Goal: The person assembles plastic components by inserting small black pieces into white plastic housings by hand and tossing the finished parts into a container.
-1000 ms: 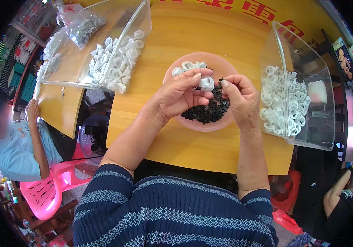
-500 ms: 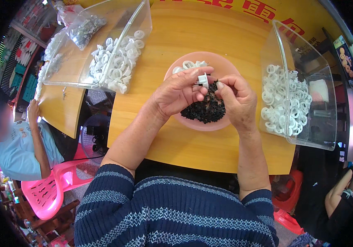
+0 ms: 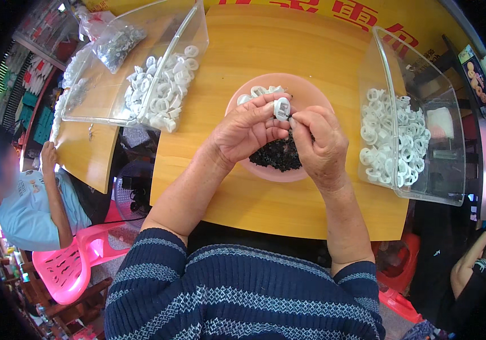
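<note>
Between its thumb and fingers, my left hand (image 3: 250, 127) grips a white plastic ring-shaped part (image 3: 281, 109), its round face now turned up. My right hand (image 3: 320, 144) is pinched close against the lower right of that part; a small dark bit shows at its fingertips, most likely one of the small black pieces. Both hands are over a pink round bowl (image 3: 318, 95). Inside the bowl lie many small black pieces (image 3: 277, 156), partly hidden under my hands, and several white plastic parts (image 3: 260, 90) along its far left side.
Clear plastic bins of white parts stand left (image 3: 166, 90) and right (image 3: 393, 136) on the wooden table (image 3: 243, 45). A bag of small pieces (image 3: 117, 45) rests by the left bin. One person (image 3: 33, 198) sits at left by a pink chair (image 3: 64, 269); another person's arm (image 3: 475, 255) shows at right.
The white part in my left hand has turned from side-on to showing its round face. My right hand has moved slightly left and down, its fingertips now against the part.
</note>
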Tool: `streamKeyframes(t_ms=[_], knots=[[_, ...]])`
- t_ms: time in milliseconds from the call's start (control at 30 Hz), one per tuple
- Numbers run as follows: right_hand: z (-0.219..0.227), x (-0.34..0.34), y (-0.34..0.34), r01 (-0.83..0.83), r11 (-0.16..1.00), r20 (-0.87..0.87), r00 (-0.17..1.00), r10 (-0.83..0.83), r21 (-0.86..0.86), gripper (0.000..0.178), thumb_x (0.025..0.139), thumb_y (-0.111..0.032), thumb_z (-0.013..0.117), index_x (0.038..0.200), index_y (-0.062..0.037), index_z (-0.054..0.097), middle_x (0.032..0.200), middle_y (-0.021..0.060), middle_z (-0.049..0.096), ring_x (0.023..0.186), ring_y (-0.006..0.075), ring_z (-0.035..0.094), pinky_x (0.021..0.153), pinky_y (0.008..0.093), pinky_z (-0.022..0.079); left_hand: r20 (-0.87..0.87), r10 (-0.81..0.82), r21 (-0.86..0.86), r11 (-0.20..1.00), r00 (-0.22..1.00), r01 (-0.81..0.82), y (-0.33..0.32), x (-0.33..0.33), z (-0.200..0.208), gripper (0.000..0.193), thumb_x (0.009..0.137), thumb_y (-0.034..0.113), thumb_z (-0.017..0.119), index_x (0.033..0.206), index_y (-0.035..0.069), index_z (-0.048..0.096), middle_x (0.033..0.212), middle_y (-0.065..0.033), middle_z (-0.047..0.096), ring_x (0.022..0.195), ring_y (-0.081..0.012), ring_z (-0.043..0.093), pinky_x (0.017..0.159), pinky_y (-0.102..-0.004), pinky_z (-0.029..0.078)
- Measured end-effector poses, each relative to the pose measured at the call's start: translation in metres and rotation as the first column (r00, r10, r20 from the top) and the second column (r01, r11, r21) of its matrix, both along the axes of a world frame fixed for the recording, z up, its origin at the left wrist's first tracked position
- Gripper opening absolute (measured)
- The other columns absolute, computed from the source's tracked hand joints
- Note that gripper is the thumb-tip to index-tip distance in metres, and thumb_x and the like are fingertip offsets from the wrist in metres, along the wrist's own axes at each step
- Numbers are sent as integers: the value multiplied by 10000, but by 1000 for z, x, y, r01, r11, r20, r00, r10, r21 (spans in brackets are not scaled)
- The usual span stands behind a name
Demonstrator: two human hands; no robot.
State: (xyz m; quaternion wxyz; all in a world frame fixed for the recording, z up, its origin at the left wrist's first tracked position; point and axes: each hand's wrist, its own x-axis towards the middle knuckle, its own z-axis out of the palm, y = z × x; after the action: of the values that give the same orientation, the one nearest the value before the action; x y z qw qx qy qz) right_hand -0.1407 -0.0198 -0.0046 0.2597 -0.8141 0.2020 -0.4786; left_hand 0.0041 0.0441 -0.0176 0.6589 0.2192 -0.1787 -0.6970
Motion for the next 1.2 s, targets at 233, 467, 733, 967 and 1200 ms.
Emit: streamKeyframes(t_ms=[233, 467, 733, 967, 1200], knots=[[-1, 2, 3, 16, 999, -18, 1000, -17, -48, 106, 661, -5, 611, 760, -34, 588, 741, 87, 553, 667, 236, 560, 587, 314, 460, 54, 42, -15, 999, 998, -42, -1, -2, -2, 288, 822, 116, 539, 1093, 42, 478, 1015, -103, 555, 881, -170, 566, 740, -268, 492], [-1, 2, 3, 13, 995, -34, 999, -17, -99, 122, 649, 0, 611, 765, -31, 589, 752, 84, 553, 683, 240, 555, 594, 318, 458, 76, 56, -23, 998, 996, -55, -1, -2, -2, 277, 812, 96, 551, 1079, 48, 497, 1016, -96, 558, 907, -156, 555, 755, -259, 483], [0, 1, 1, -65, 987, -63, 996, 56, -144, 148, 637, 26, 586, 775, -28, 579, 761, 83, 555, 699, 245, 545, 614, 323, 451, 148, 62, -45, 997, 987, -55, 0, -2, -4, 280, 799, 67, 560, 1071, 23, 512, 1037, -111, 551, 966, -175, 534, 827, -285, 451], [5, -4, -3, -172, 980, -124, 979, 159, -100, 119, 651, 31, 565, 751, -33, 565, 741, 87, 545, 694, 248, 538, 610, 324, 444, 253, 49, -50, 998, 966, -38, 2, 0, -2, 257, 789, 48, 570, 1040, 11, 529, 980, -71, 566, 878, -146, 559, 778, -247, 473], [2, -2, -2, -103, 988, -98, 991, 92, -116, 108, 673, 25, 558, 767, -28, 560, 732, 98, 542, 703, 260, 544, 613, 335, 452, 202, 59, -49, 998, 978, -50, 1, -3, -2, 298, 786, 86, 581, 1066, 9, 516, 1037, -115, 557, 966, -182, 535, 823, -308, 447]])
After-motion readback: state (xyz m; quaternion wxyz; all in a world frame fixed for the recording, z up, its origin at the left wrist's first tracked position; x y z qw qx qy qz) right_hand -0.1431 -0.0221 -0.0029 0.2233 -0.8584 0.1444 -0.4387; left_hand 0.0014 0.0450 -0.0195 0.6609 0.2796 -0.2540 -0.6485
